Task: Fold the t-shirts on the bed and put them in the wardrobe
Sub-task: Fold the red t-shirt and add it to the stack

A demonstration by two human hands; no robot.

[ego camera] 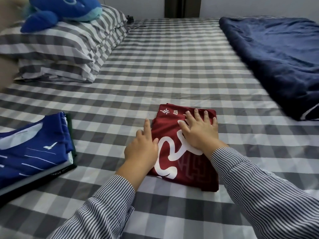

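A dark red t-shirt (195,171) with white print lies folded into a rectangle on the checked bed sheet (172,66). My right hand (200,130) lies flat on its far half, fingers spread. At the shirt's left edge rests my left hand (142,147), index finger stretched forward along the edge and the other fingers curled; whether it holds the cloth I cannot tell. A stack of folded shirts (34,156), a blue one with white stripes on top, sits at the left edge of the view.
Grey and white striped pillows (65,49) lie at the back left with a blue plush toy (62,9) on top. A dark blue quilt (276,57) covers the bed's right side. A dark doorway or frame (181,6) stands beyond the bed.
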